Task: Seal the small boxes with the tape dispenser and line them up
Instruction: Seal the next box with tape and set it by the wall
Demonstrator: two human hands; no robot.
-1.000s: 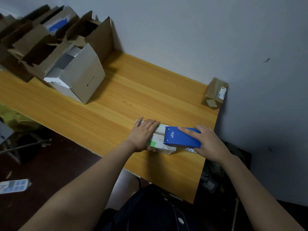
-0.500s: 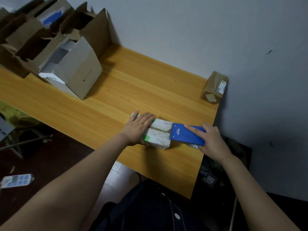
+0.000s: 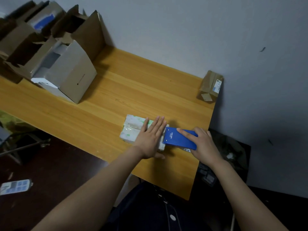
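Hands are placed at the small white box [image 3: 133,129] on the wooden table [image 3: 116,90]: the left hand [image 3: 150,139] is laid flat on its top, fingers straight, and the blue tape dispenser [image 3: 180,139], gripped by the right hand [image 3: 205,145], is held against its right end.

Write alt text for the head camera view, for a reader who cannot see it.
A person's left hand presses flat on a small white box on a wooden table while the right hand holds a blue tape dispenser at the box's right end. Open cardboard boxes stand far left; a taped brown box sits by the wall.
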